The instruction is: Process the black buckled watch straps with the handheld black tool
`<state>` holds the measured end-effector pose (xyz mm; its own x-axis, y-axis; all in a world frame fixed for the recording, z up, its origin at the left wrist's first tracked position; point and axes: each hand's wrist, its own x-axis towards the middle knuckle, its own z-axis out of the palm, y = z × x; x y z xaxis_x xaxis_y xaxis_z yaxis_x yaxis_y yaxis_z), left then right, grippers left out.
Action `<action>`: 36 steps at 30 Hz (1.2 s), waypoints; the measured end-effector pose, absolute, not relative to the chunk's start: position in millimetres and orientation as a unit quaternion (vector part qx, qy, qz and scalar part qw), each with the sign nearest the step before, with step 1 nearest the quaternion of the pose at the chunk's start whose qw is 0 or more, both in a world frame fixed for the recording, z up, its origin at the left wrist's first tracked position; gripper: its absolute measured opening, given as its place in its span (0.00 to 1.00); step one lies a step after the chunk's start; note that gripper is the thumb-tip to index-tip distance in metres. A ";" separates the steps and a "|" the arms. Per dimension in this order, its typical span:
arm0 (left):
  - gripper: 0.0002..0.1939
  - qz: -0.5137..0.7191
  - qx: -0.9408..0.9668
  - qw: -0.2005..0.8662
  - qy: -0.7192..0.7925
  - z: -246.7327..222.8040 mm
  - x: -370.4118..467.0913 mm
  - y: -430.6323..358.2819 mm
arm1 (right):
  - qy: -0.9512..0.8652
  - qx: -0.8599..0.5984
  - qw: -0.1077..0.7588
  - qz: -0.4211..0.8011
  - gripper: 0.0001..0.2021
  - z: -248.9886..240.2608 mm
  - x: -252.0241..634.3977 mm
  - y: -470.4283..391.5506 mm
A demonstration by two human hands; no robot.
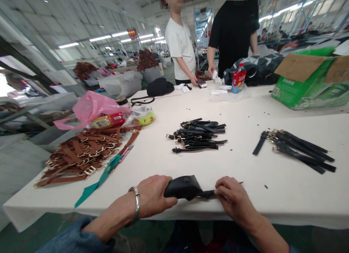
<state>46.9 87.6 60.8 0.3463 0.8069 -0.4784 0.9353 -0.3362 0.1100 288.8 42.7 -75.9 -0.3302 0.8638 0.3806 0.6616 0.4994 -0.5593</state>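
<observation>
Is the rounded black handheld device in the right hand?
No: the left hand grips the device, while the right hand holds a thin black strap.

A pale panelled ceiling [81, 13] slopes away at ten o'clock, lit by fluorescent tubes [100, 38] — a red sign [132, 34] hangs at eleven. A blue metal rack [203, 25] stands near twelve, windows [324, 7] at two; green floor [35, 224] shows at eight.

The left hand [153, 195] grips a rounded black object [184, 187], apparently touching the strap [208, 194] the right hand [233, 197] pinches.
</observation>
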 end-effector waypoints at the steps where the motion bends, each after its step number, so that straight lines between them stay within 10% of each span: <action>1: 0.15 -0.176 0.797 0.192 0.545 61.5 48.9 85.6 | -0.808 -0.459 0.330 0.164 0.07 -76.0 291.1 42.2; 36: 0.16 -0.243 0.831 0.119 0.487 53.6 106.3 66.1 | -0.791 -0.435 0.330 0.276 0.09 -79.0 311.4 52.1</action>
<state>106.3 66.1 53.6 0.4086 0.7508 -0.5190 0.8660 -0.4985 -0.0395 311.4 52.1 -79.0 -0.4032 0.8707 0.2815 0.5060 0.4685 -0.7242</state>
